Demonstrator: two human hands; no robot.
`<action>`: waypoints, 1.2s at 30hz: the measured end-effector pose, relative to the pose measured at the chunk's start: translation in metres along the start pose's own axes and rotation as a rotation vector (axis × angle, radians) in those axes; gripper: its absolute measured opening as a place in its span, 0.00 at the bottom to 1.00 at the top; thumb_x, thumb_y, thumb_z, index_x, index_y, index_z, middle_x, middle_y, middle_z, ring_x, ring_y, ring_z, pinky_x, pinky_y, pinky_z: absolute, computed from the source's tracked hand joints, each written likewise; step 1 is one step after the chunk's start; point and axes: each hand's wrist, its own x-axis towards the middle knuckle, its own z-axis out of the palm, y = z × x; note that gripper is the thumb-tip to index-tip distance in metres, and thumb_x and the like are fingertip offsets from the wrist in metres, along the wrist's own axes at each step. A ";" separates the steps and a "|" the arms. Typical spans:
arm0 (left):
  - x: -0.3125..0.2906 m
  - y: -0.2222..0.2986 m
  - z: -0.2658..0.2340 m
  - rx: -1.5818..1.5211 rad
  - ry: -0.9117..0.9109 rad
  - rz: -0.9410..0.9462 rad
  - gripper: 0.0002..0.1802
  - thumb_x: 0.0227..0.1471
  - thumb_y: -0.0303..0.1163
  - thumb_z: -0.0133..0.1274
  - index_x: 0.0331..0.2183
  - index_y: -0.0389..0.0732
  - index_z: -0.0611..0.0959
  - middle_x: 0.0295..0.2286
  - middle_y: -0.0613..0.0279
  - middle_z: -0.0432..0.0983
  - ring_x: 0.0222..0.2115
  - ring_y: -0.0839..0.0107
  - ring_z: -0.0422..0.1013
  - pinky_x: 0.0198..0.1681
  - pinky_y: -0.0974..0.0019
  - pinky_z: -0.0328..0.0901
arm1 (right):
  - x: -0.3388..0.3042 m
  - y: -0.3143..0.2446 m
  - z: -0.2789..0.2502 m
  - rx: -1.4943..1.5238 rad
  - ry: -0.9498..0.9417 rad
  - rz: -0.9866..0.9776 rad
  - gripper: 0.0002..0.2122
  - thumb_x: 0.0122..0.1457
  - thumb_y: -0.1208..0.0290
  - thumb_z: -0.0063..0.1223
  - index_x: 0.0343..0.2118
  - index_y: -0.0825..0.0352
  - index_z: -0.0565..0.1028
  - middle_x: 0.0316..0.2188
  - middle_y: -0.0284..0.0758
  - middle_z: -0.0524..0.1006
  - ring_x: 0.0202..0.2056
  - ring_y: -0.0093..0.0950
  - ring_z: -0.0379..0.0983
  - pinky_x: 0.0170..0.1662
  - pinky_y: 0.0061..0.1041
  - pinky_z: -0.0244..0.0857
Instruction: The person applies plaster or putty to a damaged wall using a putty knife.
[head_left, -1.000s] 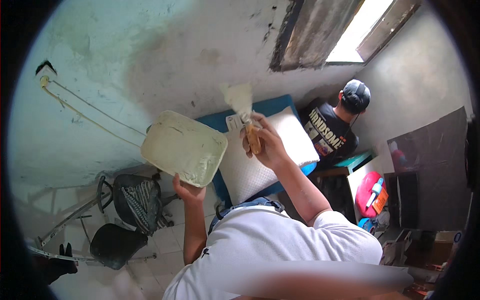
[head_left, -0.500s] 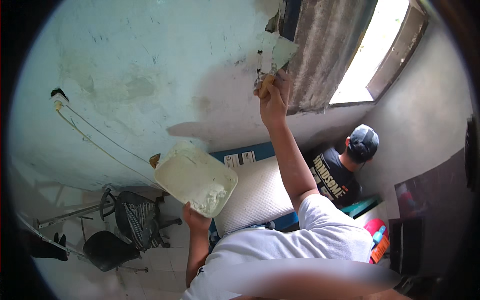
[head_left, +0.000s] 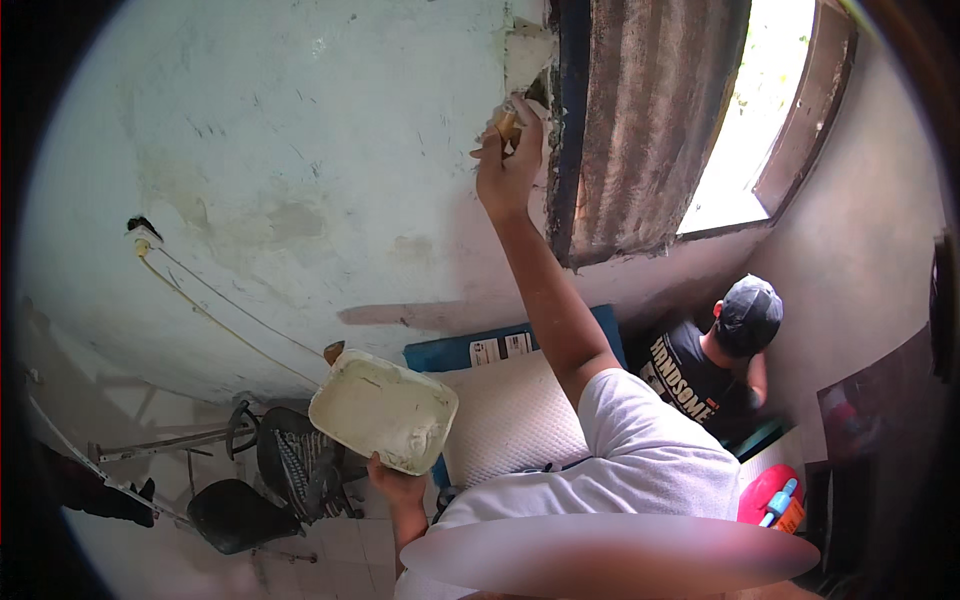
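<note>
Two hands full: scraper up at the wall, tray low

Right hand (head_left: 512, 170) is raised, fingers curled & pinching the wooden handle (head_left: 508, 125) of a scraper; its pale blade (head_left: 528, 58) points up, at the wall (head_left: 260, 120) just beside the dark window frame (head_left: 566, 150); can't tell if the blade touches. Left hand (head_left: 398, 482) is low, clamped on the near edge of a cream tray (head_left: 370, 400), thumb at the rim; its other fingers are mostly hidden, prob. under the base. Tray tilts, open side up, w/ pale paste (head_left: 428, 445) smeared toward the near right corner; a brown bit (head_left: 334, 352) pokes out at the far left corner, can't tell what.

Handling, my guess: scraper light, handle stiff & dry, blade thin & a bit springy, slick where coated; best held by the wood, fingers off the blade edge. Tray prob. light, stiff-ish plastic, nose-heavy when held at one edge; best w/ palm under the base, thumb over the rim; paste soft, sticky.

Nearby: white quilted pad (head_left: 515, 415) beside the tray; blue slab (head_left: 430, 355) behind it; co-worker (head_left: 700, 370) in a dark shirt, off to the right.
</note>
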 end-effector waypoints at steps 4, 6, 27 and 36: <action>0.006 0.001 0.002 -0.058 -0.019 0.000 0.46 0.46 0.53 0.51 0.63 0.46 0.59 0.60 0.53 0.56 0.58 0.43 0.56 0.47 0.21 0.57 | 0.004 -0.008 0.021 -0.076 0.022 -0.007 0.22 0.52 0.85 0.47 0.53 0.71 0.67 0.39 0.43 0.69 0.39 0.38 0.67 0.44 0.34 0.61; 0.008 0.002 -0.003 -0.055 -0.030 0.008 0.46 0.46 0.53 0.52 0.62 0.46 0.59 0.60 0.52 0.56 0.58 0.43 0.57 0.46 0.21 0.58 | 0.010 -0.008 0.023 -0.144 0.013 -0.071 0.22 0.53 0.84 0.46 0.53 0.71 0.66 0.40 0.43 0.68 0.37 0.35 0.69 0.40 0.30 0.66; 0.014 -0.002 0.003 -0.031 -0.102 -0.022 0.45 0.46 0.53 0.51 0.62 0.46 0.59 0.60 0.55 0.57 0.59 0.48 0.57 0.56 0.31 0.56 | 0.017 -0.039 -0.034 -0.452 -0.096 -0.312 0.24 0.52 0.84 0.43 0.56 0.72 0.67 0.35 0.45 0.68 0.37 0.40 0.67 0.42 0.37 0.63; 0.017 -0.004 0.006 -0.009 -0.162 0.021 0.44 0.46 0.51 0.53 0.62 0.45 0.60 0.58 0.55 0.59 0.59 0.50 0.57 0.58 0.35 0.55 | 0.024 -0.045 -0.026 -0.504 -0.131 -0.340 0.22 0.51 0.83 0.45 0.53 0.70 0.69 0.36 0.45 0.69 0.38 0.43 0.68 0.44 0.40 0.63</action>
